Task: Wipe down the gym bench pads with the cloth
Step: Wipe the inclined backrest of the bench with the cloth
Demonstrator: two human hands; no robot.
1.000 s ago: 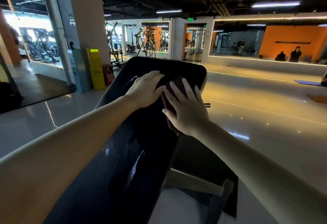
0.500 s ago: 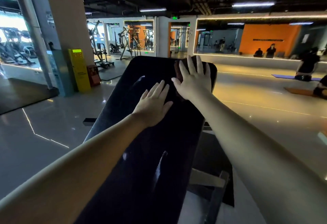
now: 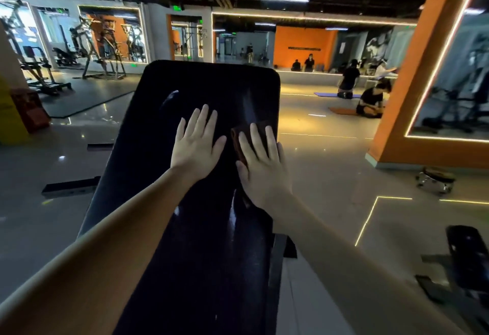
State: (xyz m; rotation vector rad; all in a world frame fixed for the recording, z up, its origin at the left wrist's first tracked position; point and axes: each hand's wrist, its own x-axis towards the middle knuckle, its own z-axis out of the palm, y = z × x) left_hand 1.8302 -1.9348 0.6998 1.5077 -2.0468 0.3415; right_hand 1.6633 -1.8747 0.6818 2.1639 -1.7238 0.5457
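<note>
Head view: the cloth is pressed on the pad, near its right edge, by the flat right hand; the flat, empty left hand is laid beside it. Not being gripped, the dim, maybe folded cloth could be pushed off that edge.

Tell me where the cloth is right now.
In the head view, the cloth lies under the flat right hand near the right edge of the bench pad, just right of the left hand.
</note>
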